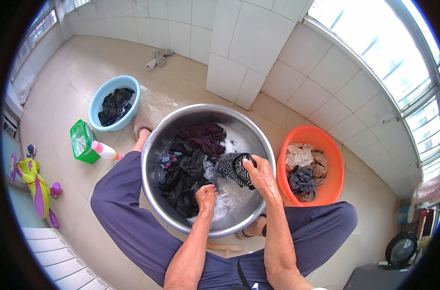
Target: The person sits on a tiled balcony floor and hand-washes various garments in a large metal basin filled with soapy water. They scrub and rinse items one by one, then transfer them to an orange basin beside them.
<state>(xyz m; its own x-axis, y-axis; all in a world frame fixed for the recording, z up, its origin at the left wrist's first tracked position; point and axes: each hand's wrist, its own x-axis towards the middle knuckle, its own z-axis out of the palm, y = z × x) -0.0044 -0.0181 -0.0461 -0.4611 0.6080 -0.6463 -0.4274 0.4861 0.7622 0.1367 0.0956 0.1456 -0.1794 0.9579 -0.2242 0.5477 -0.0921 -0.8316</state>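
Note:
A large metal basin [209, 233] stands on the floor between my legs, with sudsy water [238, 194] and wet clothes in it. My right hand [261, 174] grips a black-and-white patterned cloth [232, 166] by its dark edge, over the right side of the basin. Its other end hangs toward the suds. My left hand [206, 198] is curled beside a heap of black clothes [183, 181]; whether its fingers pinch any fabric is hidden. Behind the heap lies a dark purple garment [205, 137]. A small blue-and-red patterned cloth [170, 160] shows at the left.
An orange basin [283, 174] with clothes stands to the right. Leftward are a light-blue basin [93, 114] holding black cloth in water, a green container [87, 154], a pink-capped bottle [105, 150] and a toy scooter [40, 192]. Grey cloths [158, 59] lie by the tiled wall.

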